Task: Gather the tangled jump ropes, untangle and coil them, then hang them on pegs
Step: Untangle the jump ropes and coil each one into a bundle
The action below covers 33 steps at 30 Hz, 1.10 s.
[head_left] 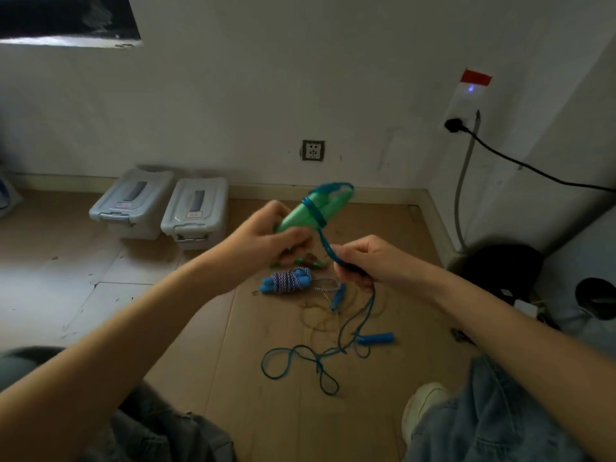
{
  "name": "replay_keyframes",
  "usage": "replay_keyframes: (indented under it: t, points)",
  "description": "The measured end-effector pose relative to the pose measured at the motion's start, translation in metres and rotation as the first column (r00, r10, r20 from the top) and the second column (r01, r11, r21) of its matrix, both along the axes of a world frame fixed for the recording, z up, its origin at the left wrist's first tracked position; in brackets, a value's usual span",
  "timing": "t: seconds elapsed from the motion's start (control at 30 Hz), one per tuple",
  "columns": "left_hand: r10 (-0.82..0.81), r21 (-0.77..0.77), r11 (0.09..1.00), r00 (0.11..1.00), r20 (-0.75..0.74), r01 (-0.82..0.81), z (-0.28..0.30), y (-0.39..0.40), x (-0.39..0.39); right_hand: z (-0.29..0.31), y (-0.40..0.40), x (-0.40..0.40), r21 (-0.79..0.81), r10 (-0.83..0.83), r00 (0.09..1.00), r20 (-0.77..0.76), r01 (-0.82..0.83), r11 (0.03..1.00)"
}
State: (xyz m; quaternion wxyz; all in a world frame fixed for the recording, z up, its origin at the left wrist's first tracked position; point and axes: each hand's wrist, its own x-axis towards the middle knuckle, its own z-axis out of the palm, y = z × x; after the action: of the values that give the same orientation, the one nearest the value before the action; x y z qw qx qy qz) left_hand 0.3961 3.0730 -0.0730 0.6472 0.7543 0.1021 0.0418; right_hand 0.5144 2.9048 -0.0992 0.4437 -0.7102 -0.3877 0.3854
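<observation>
My left hand (266, 238) grips a pair of green jump-rope handles (310, 211) with a blue cord wound round their upper part. My right hand (363, 261) pinches that blue cord (325, 243) just below the handles. The cord's loose length (300, 361) trails down to the cardboard floor in tangled loops. On the floor beyond my hands lies a coiled blue-and-white striped rope (290, 280) with blue foam handles. A loose blue handle (376, 338) lies by the tangle, and another (337, 300) lies nearer the striped rope.
Two lidded grey plastic boxes (163, 208) stand against the white wall at the back left. A black cable (520, 161) runs from a wall plug on the right. A dark bin (500, 268) and shoes sit at right. My knees frame the cardboard floor (166, 311).
</observation>
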Motion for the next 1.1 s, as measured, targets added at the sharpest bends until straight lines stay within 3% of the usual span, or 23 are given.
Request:
replay_keyframes:
  t: [0.07,0.1,0.17,0.23,0.27,0.3,0.37,0.43,0.5,0.57,0.63,0.67,0.73,0.77,0.83,0.87,0.93,1.0,1.1]
  points:
    - [0.149,-0.092,0.984,0.989,-0.013,-0.15,-0.003,0.005,0.006,0.002,0.002,-0.006,0.034,0.033,0.999,-0.019,-0.032,0.999]
    - [0.219,-0.038,0.975,0.975,-0.04,-0.22,-0.007,0.007,0.01,0.004,0.004,-0.008,0.022,0.053,0.999,-0.006,-0.053,0.998]
    - [0.282,0.278,0.931,0.949,-0.14,-0.236,-0.018,0.007,0.015,0.006,0.005,-0.012,-0.073,0.161,0.969,0.189,-0.149,0.986]
    - [0.173,0.648,0.76,0.945,-0.278,0.052,-0.032,-0.002,0.013,0.004,0.008,-0.015,-0.188,0.306,0.831,0.465,-0.245,0.951]
    - [0.044,0.7,0.676,0.935,-0.351,0.231,-0.039,-0.008,0.011,0.004,0.009,-0.014,-0.213,0.331,0.773,0.542,-0.255,0.943]
    - [-0.11,0.673,0.635,0.907,-0.407,0.379,-0.042,-0.014,0.009,0.005,0.009,-0.011,-0.223,0.321,0.76,0.565,-0.233,0.946]
    - [-0.375,0.5,0.64,0.805,-0.46,0.584,-0.036,-0.02,0.003,0.009,0.006,0.001,-0.232,0.264,0.797,0.543,-0.16,0.959]
    - [-0.531,0.286,0.68,0.722,-0.444,0.675,-0.022,-0.015,-0.001,0.014,0.002,0.009,-0.209,0.222,0.872,0.437,-0.142,0.968]
    - [-0.59,0.105,0.747,0.727,-0.352,0.657,-0.006,-0.004,-0.005,0.015,-0.001,0.012,-0.098,0.173,0.949,0.263,-0.152,0.983]
    - [-0.539,-0.082,0.841,0.819,-0.196,0.534,0.006,0.004,-0.009,0.013,-0.003,0.012,0.014,0.136,0.983,0.123,-0.139,0.99]
    - [-0.309,-0.227,0.933,0.944,-0.114,0.278,0.011,0.012,-0.007,0.01,-0.005,0.007,-0.061,0.156,0.965,0.209,-0.146,0.987]
    - [-0.152,-0.198,0.972,0.982,-0.114,0.128,0.01,0.014,-0.003,0.006,-0.004,0.004,-0.157,0.208,0.931,0.3,-0.166,0.973]
    - [0.155,0.175,0.976,0.977,-0.146,-0.129,0.001,0.017,0.005,0.002,-0.002,-0.004,-0.279,0.331,0.857,0.395,-0.231,0.932]
    - [0.242,0.419,0.894,0.957,-0.159,-0.157,-0.006,0.019,0.007,0.003,0.0,-0.008,-0.276,0.358,0.836,0.416,-0.259,0.926]
    - [0.193,0.713,0.699,0.944,-0.269,0.061,-0.019,0.021,0.008,0.011,0.004,-0.009,-0.199,0.313,0.817,0.484,-0.246,0.949]
    - [0.089,0.726,0.647,0.922,-0.378,0.235,-0.025,0.019,0.007,0.015,0.004,-0.006,-0.142,0.243,0.825,0.51,-0.198,0.97]
    - [-0.19,0.581,0.642,0.838,-0.512,0.501,-0.029,0.008,0.004,0.023,0.004,0.003,-0.044,0.11,0.852,0.512,-0.101,0.994]
    - [-0.45,0.392,0.661,0.756,-0.475,0.64,-0.022,-0.006,0.001,0.026,0.003,0.007,-0.002,0.067,0.875,0.479,-0.075,0.997]
    - [-0.608,0.181,0.704,0.715,-0.345,0.686,0.0,-0.009,-0.006,0.024,0.001,0.007,0.022,0.04,0.91,0.412,-0.054,0.998]
